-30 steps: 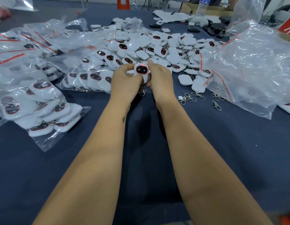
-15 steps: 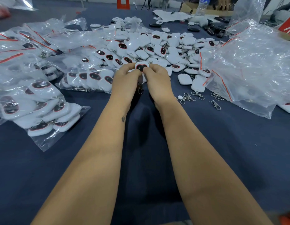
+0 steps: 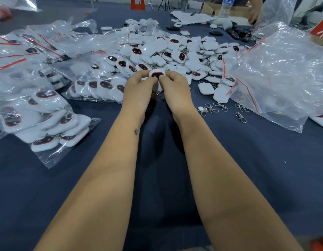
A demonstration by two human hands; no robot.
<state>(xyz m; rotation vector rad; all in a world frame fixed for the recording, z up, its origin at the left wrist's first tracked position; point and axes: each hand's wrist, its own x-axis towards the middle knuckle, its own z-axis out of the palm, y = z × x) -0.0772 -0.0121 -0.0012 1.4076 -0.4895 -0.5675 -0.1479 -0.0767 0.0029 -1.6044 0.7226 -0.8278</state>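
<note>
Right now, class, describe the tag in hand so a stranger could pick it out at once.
On the dark blue table a loose heap of white tags fills the middle. At its near edge the left hand and right hand pinch one tag. It alone is held up, not bagged or lying loose.

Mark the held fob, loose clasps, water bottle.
White plastic fob with black oval face (image 3: 156, 75): head view, black face.
Loose silver metal clasps (image 3: 208, 108): head view, middle clasp.
Clear plastic water bottle (image 3: 225, 11): head view, lower body.
</note>
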